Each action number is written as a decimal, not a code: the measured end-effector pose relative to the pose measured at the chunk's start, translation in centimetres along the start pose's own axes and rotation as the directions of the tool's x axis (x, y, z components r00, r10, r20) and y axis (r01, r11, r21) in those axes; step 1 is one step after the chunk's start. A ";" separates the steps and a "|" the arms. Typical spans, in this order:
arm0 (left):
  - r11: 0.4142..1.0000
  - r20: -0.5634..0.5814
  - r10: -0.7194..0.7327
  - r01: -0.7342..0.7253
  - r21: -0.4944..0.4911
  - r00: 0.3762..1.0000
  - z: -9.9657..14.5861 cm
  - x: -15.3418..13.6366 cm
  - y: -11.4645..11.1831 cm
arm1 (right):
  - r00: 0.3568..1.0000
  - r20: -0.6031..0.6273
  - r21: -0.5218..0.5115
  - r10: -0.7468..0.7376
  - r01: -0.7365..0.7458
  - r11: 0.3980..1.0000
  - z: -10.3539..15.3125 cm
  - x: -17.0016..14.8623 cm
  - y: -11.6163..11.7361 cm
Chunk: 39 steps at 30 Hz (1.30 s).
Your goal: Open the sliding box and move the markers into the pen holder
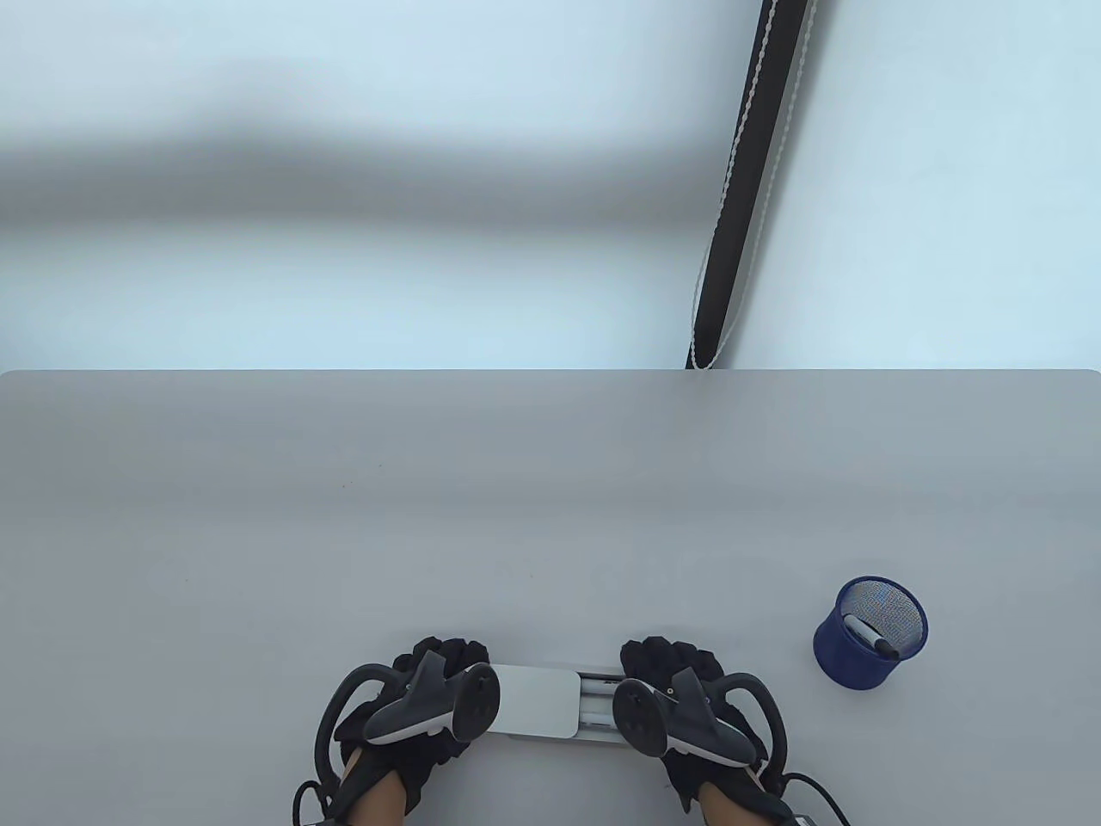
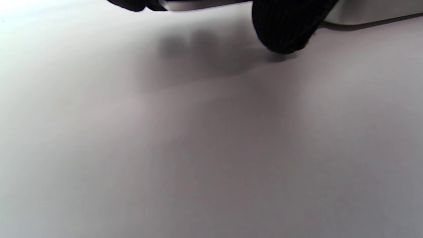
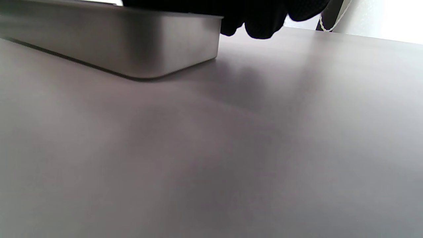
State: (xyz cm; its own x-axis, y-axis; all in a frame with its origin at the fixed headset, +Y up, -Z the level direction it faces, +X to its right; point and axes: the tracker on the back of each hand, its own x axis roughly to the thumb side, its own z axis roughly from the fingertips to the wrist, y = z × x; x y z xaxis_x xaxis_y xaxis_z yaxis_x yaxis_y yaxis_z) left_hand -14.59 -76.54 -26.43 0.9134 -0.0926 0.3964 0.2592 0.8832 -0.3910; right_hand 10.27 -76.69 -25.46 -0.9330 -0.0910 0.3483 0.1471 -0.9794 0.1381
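Table view looks down from above, both wrist views skim the table (image 1: 550, 516) low, sharing the box (image 1: 538, 699) edge

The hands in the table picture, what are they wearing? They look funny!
Both the left hand and the right hand wear bumpy black gloves. Strapped on the back of each is a dark grey tracker with a round flat end, a lighter underside and a curved black loop, like a game controller. Thin black cables trail from the wrists. Bare forearms show below the gloves, with no sleeves in view.
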 end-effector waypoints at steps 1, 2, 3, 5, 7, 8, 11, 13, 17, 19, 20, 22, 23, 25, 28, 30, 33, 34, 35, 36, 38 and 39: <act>1.000 -0.001 0.000 0.000 0.000 1.000 0.0 0.0 0.0 | 1.000 -0.003 0.002 0.016 -0.016 1.000 0.0 0.0 0.1; 1.000 -0.001 0.000 0.000 0.000 1.000 0.0 0.0 0.0 | 0.999 -0.007 0.009 0.042 -0.042 0.999 -0.1 0.0 0.2; 1.000 -0.002 -0.002 0.002 0.002 1.000 0.0 0.0 0.0 | 0.998 -0.011 0.015 0.063 -0.063 0.998 -0.2 0.0 0.4; 1.000 -0.001 -0.001 0.001 0.003 1.000 0.0 0.1 0.0 | 0.997 -0.019 -0.006 0.076 -0.076 0.997 -0.3 0.1 0.3; 1.000 -0.002 -0.002 0.002 0.004 1.000 0.0 0.1 0.0 | 0.995 -0.021 -0.004 0.096 -0.096 0.995 -0.4 0.2 0.3; 1.000 -0.002 -0.003 0.003 0.005 1.000 0.0 0.1 0.0 | 0.994 -0.026 -0.012 0.111 -0.111 0.994 -0.4 0.2 0.3; 1.000 -0.004 -0.001 0.001 0.006 1.000 0.0 0.1 0.0 | 0.988 -0.011 -0.032 0.153 -0.154 0.988 -0.5 0.4 0.4; 1.000 -0.005 -0.001 0.002 0.007 1.000 0.0 0.1 0.0 | 0.982 -0.004 -0.040 0.187 -0.187 0.981 -0.6 0.5 0.4; 1.000 -0.007 -0.005 0.005 0.008 1.000 0.0 0.1 0.0 | 0.970 0.024 -0.059 0.242 -0.240 0.969 -0.7 0.6 0.5; 1.000 -0.006 -0.002 0.002 0.008 1.000 0.0 0.1 0.0 | 0.967 0.026 -0.068 0.254 -0.252 0.965 -0.7 0.6 0.4; 1.000 -0.006 0.000 0.000 0.008 1.000 0.0 0.0 0.0 | 0.964 0.032 -0.077 0.265 -0.262 0.962 -0.7 0.6 0.4; 1.000 -0.006 0.002 -0.002 0.008 1.000 0.0 0.0 0.0 | 0.958 0.042 -0.081 0.283 -0.279 0.957 -0.7 0.7 0.4; 1.000 -0.006 0.002 -0.002 0.008 1.000 0.0 0.0 0.0 | 0.957 0.045 -0.081 0.288 -0.284 0.955 -0.7 0.7 0.4; 1.000 -0.007 0.002 -0.002 0.007 1.000 0.0 0.0 0.0 | 0.954 0.046 -0.083 0.298 -0.293 0.952 -0.7 0.7 0.3; 1.000 -0.009 0.001 -0.001 0.010 1.000 0.0 0.0 0.0 | 0.956 0.049 -0.090 0.288 -0.283 0.955 -0.7 0.6 0.3; 1.000 -0.009 0.002 -0.002 0.009 1.000 0.0 0.0 0.0 | 0.956 0.050 -0.095 0.290 -0.285 0.954 -0.6 0.7 0.3; 1.000 -0.009 0.002 -0.002 0.010 1.000 0.0 0.0 0.0 | 0.955 0.051 -0.097 0.293 -0.288 0.953 -0.7 0.7 0.4; 1.000 -0.009 0.002 -0.002 0.010 1.000 0.0 0.0 0.0 | 0.954 0.052 -0.098 0.294 -0.288 0.953 -0.7 0.7 0.4; 1.000 -0.010 0.002 -0.002 0.010 1.000 0.0 0.0 0.0 | 0.954 0.053 -0.100 0.295 -0.288 0.952 -0.7 0.7 0.4; 1.000 -0.010 0.002 -0.002 0.010 1.000 0.0 0.0 0.0 | 0.954 0.055 -0.102 0.295 -0.289 0.952 -0.7 0.7 0.4; 1.000 -0.009 0.002 -0.002 0.010 1.000 0.0 0.0 0.0 | 0.952 0.058 -0.108 0.300 -0.293 0.950 -0.7 0.7 0.4; 1.000 -0.009 0.002 -0.002 0.010 1.000 0.0 0.0 0.0 | 0.951 0.061 -0.111 0.303 -0.295 0.949 -0.6 0.7 0.4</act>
State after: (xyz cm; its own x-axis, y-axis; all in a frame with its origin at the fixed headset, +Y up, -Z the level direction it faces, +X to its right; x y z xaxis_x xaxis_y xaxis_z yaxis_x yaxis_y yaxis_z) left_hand -14.59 -76.54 -26.44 0.9169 -0.0950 0.3876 0.2542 0.8878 -0.3837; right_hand 9.45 -77.30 -25.71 -0.8227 -0.3726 0.4293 0.3786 -0.9225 -0.0751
